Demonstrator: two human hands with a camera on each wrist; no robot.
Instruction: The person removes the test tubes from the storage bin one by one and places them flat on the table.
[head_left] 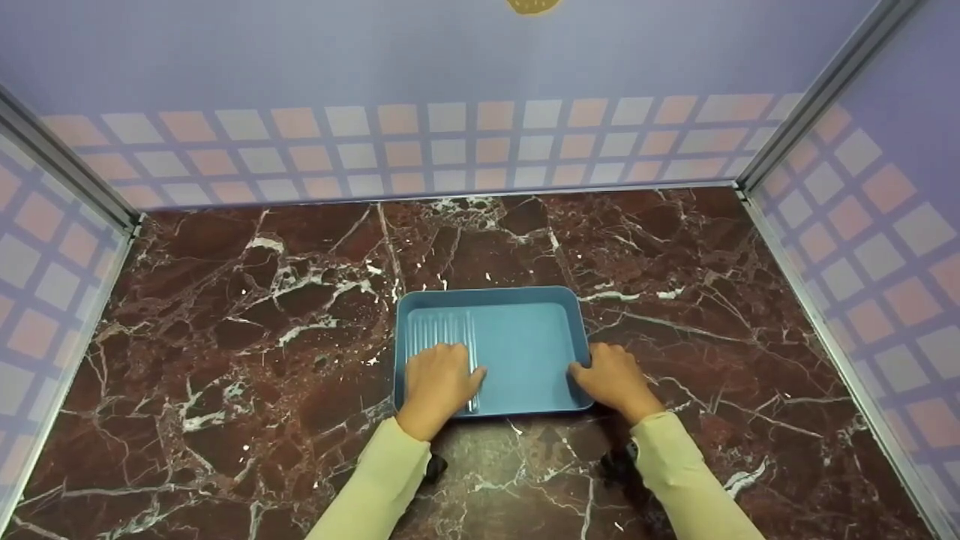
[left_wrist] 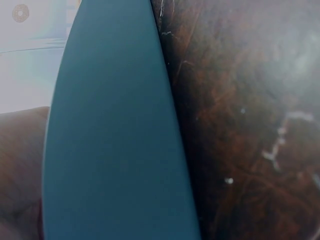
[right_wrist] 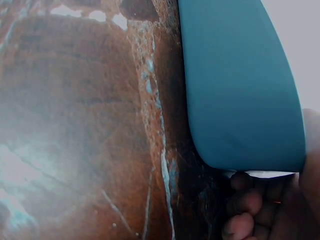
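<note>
A blue rectangular tray [head_left: 525, 352] lies on the marbled surface, with a ribbed section at its left and a smooth floor at its right. My right hand [head_left: 616, 379] grips the right wall near the front corner, thumb inside and fingers outside. In the right wrist view, curled fingertips [right_wrist: 242, 205] show beside the tray's end. Over the ribbed section is my left hand [head_left: 441, 379], knuckles up and thumb pointing right. Its fingertips are hidden beneath it, so I cannot tell what they hold. The left wrist view shows the tray's outer wall [left_wrist: 115, 125] with part of the hand behind it.
Dark red marble with white veins makes up the tabletop [head_left: 225, 337]. A lilac back panel [head_left: 360, 67] with pink and white squares stands behind, and similar side panels [head_left: 885, 187] flank it. Dark wrist devices [head_left: 619, 465] show below the forearms.
</note>
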